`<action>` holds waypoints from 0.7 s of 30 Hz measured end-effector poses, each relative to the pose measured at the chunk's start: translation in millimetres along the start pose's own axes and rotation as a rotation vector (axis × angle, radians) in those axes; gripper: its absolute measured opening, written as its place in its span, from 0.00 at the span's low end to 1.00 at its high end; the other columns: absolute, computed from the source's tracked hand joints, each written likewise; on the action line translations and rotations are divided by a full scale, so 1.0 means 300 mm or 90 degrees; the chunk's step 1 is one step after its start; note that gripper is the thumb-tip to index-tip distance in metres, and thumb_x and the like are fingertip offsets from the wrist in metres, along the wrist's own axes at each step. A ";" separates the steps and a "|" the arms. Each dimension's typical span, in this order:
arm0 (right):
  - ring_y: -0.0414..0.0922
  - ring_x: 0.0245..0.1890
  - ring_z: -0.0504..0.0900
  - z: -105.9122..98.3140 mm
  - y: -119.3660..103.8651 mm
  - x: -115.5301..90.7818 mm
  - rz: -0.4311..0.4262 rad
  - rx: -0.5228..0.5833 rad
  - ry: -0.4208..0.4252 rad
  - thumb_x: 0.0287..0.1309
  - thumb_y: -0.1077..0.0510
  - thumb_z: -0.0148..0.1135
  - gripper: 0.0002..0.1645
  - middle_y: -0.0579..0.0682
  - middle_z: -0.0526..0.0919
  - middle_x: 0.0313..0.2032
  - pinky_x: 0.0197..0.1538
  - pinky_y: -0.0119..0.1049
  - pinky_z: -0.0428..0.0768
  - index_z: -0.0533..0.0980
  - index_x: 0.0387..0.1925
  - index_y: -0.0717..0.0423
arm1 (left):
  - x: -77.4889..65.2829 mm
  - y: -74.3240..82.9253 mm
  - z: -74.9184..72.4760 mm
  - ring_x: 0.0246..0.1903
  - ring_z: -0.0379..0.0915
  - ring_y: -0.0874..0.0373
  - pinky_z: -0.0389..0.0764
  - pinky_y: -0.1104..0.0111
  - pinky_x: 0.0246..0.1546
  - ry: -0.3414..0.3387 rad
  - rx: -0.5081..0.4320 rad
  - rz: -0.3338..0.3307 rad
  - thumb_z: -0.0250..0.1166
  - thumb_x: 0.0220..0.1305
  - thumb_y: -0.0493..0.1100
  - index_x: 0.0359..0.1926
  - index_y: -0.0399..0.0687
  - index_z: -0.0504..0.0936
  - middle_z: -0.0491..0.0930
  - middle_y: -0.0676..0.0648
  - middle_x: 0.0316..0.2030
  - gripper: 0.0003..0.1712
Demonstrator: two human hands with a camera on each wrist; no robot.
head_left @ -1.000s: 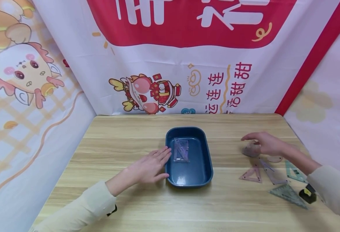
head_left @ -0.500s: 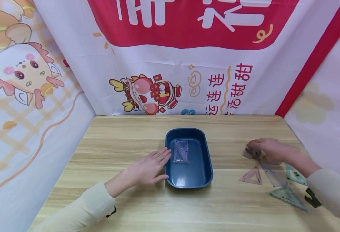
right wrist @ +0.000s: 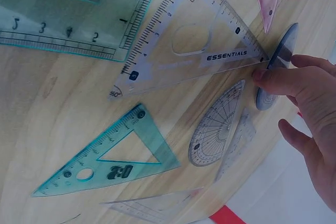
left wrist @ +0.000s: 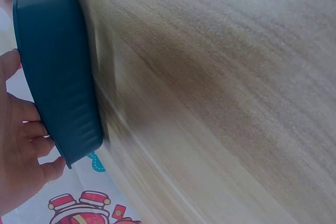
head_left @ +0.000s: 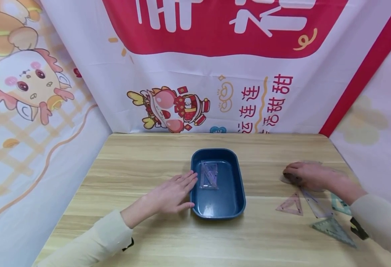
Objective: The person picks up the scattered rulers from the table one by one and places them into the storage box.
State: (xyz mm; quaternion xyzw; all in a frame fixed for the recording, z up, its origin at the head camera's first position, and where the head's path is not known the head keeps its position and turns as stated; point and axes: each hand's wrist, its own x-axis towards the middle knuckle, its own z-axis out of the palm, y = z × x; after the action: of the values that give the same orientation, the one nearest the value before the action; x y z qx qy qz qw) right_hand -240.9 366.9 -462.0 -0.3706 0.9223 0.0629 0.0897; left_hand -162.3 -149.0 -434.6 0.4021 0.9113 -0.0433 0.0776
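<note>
My left hand [head_left: 168,193] rests its extended fingers against the left rim of a dark blue tray [head_left: 241,185]. Clear purple-tinted set squares [head_left: 209,177] lie flat in the tray. Over at the right, my right hand [head_left: 312,176] pinches a clear protractor [right wrist: 282,53] between thumb and fingers; it is tilted up off the wood in the right wrist view. Beside that hand lie a second protractor [right wrist: 215,129], a clear set square marked ESSENTIALS [right wrist: 226,55] and a pink set square [right wrist: 268,1].
A teal set square [right wrist: 156,140] and a larger greenish one [right wrist: 94,27] lie on the wooden table [head_left: 142,163]. Another clear piece [right wrist: 157,205] lies by the edge. Printed cloth walls [head_left: 92,66] stand behind and at both sides.
My right hand has lowered onto the protractor, and its spread fingers have closed to pinch it. My left hand stays at the tray's rim.
</note>
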 end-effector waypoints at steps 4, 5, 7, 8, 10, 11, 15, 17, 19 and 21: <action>0.56 0.54 0.81 0.000 -0.005 0.007 -0.006 -0.004 -0.005 0.49 0.63 0.76 0.31 0.56 0.81 0.55 0.55 0.56 0.81 0.77 0.57 0.55 | -0.004 0.006 0.007 0.79 0.42 0.46 0.59 0.48 0.74 -0.002 -0.007 0.004 0.46 0.71 0.70 0.77 0.41 0.55 0.50 0.42 0.79 0.48; 0.56 0.53 0.81 -0.002 -0.008 0.009 -0.009 -0.006 -0.004 0.49 0.63 0.75 0.30 0.56 0.81 0.54 0.55 0.56 0.81 0.77 0.56 0.55 | -0.004 0.006 0.008 0.79 0.41 0.46 0.59 0.48 0.74 -0.001 -0.008 0.004 0.46 0.71 0.70 0.77 0.41 0.54 0.50 0.42 0.79 0.48; 0.55 0.52 0.82 -0.009 -0.012 0.014 -0.013 -0.010 -0.002 0.50 0.63 0.75 0.28 0.56 0.82 0.52 0.54 0.55 0.81 0.78 0.55 0.55 | -0.005 0.007 0.012 0.79 0.42 0.46 0.59 0.48 0.74 0.003 -0.008 0.003 0.46 0.72 0.70 0.77 0.41 0.54 0.50 0.42 0.79 0.48; 0.55 0.51 0.82 -0.012 -0.015 0.016 -0.015 -0.012 -0.001 0.50 0.64 0.75 0.28 0.55 0.82 0.52 0.54 0.55 0.82 0.78 0.55 0.55 | -0.005 0.007 0.012 0.79 0.42 0.46 0.60 0.48 0.74 0.006 -0.007 0.003 0.46 0.72 0.70 0.77 0.41 0.54 0.50 0.42 0.79 0.48; 0.54 0.50 0.83 -0.019 -0.017 0.020 -0.019 -0.015 -0.002 0.48 0.65 0.75 0.29 0.55 0.82 0.50 0.53 0.54 0.82 0.77 0.54 0.56 | -0.006 0.007 0.011 0.79 0.43 0.46 0.60 0.48 0.74 0.012 -0.003 0.005 0.46 0.72 0.70 0.77 0.40 0.55 0.51 0.41 0.78 0.48; 0.53 0.49 0.83 -0.021 -0.017 0.023 -0.018 -0.013 -0.003 0.48 0.65 0.76 0.29 0.55 0.82 0.50 0.53 0.54 0.82 0.77 0.54 0.56 | -0.006 0.006 0.010 0.79 0.43 0.45 0.60 0.48 0.74 0.015 0.001 0.007 0.46 0.72 0.70 0.77 0.40 0.55 0.51 0.41 0.78 0.48; 0.50 0.47 0.83 -0.020 -0.009 0.031 -0.009 -0.013 -0.011 0.43 0.64 0.79 0.34 0.52 0.80 0.49 0.51 0.53 0.83 0.75 0.54 0.55 | -0.005 0.006 0.003 0.79 0.44 0.45 0.61 0.48 0.74 0.020 0.007 0.012 0.47 0.72 0.69 0.77 0.39 0.56 0.52 0.40 0.78 0.48; 0.49 0.46 0.82 -0.017 -0.003 0.035 0.000 -0.013 -0.007 0.41 0.63 0.80 0.35 0.52 0.80 0.48 0.51 0.52 0.84 0.74 0.54 0.55 | -0.005 0.005 0.002 0.79 0.44 0.45 0.61 0.49 0.74 0.021 0.011 0.012 0.47 0.72 0.69 0.76 0.39 0.56 0.52 0.40 0.78 0.47; 0.50 0.46 0.82 -0.013 0.001 0.038 0.004 -0.021 0.006 0.40 0.62 0.81 0.36 0.52 0.79 0.47 0.50 0.51 0.84 0.74 0.53 0.55 | -0.005 0.003 0.002 0.79 0.43 0.46 0.60 0.49 0.74 0.018 0.011 0.011 0.47 0.72 0.69 0.77 0.39 0.55 0.52 0.40 0.78 0.47; 0.50 0.46 0.82 -0.008 0.006 0.044 0.004 -0.031 0.025 0.40 0.60 0.81 0.35 0.52 0.79 0.46 0.49 0.51 0.84 0.73 0.52 0.56 | -0.006 0.001 0.002 0.79 0.43 0.46 0.59 0.50 0.75 0.017 0.012 0.009 0.47 0.72 0.69 0.77 0.39 0.55 0.52 0.40 0.78 0.47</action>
State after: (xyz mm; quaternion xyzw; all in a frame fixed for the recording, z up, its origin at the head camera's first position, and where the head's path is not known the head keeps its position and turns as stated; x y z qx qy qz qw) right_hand -251.6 358.9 -462.4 -0.3706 0.9234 0.0781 0.0622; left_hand -160.9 -150.0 -434.9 0.4098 0.9089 -0.0460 0.0615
